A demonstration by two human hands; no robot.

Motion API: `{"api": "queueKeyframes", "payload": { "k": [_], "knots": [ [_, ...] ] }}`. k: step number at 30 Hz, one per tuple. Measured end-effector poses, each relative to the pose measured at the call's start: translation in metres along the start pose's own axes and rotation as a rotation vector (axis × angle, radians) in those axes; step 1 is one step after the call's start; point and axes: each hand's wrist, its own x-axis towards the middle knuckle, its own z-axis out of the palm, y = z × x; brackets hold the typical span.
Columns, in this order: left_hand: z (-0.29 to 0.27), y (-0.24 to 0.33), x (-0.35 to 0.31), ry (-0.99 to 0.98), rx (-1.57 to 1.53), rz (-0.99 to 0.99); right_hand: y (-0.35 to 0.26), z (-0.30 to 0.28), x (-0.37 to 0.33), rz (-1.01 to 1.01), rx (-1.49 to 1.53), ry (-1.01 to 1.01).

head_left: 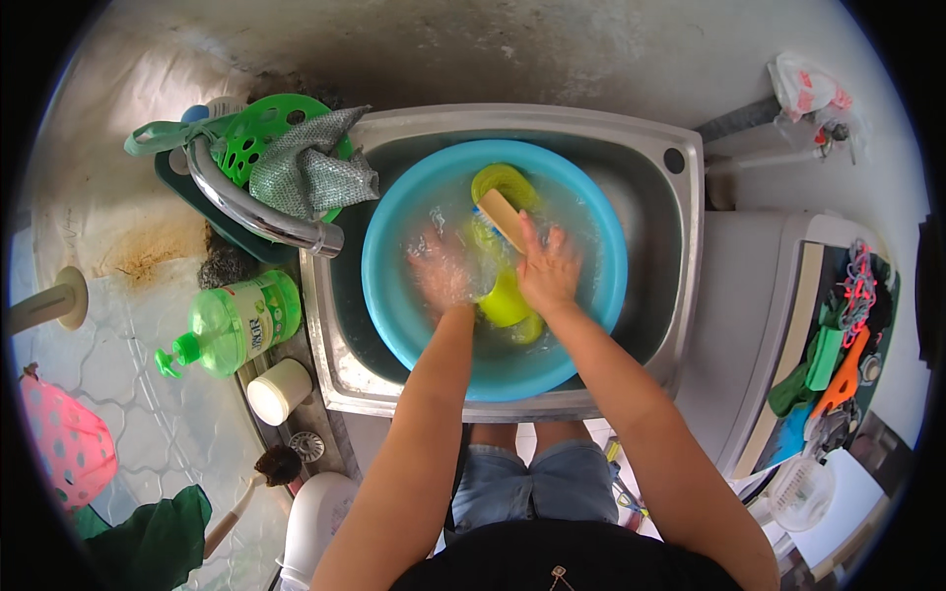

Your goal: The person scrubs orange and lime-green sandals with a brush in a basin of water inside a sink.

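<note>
Both hands are in cloudy water inside a light blue basin (378, 325). A yellow-green slipper (505, 300), seemingly a slide with a ribbed sole, lies lengthwise in the water, partly hidden by splashes. My right hand (550, 266) grips a scrub brush (502, 215) with a pale wooden back and blue bristles. The brush is tilted, its bristles against the middle of the slipper. My left hand (441, 271) is at the slipper's left side, its fingers under water and smeared by motion, so their hold is hidden.
The basin sits in a steel sink (650, 325). A curved faucet (266, 225) stands at its left, near a green colander (251, 133) draped with a grey cloth (313, 167). Left of the sink are a green soap bottle (236, 320), a white jar (279, 391) and a dark-bristled brush (278, 465).
</note>
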Motion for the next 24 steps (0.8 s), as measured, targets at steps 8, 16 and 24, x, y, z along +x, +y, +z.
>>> {"api": "queueKeyframes", "payload": {
  "k": [8,16,24],
  "knots": [
    [-0.037,0.016,0.004,0.049,-0.035,0.069,0.007,0.004,0.003,-0.052,-0.009,0.11],
    [-0.178,0.055,-0.052,-0.042,-0.567,0.449,0.009,0.008,0.002,-0.059,0.001,0.119],
    [-0.145,0.01,-0.106,-0.349,-0.168,1.016,0.01,0.004,0.002,-0.061,0.076,0.107]
  ]
}}
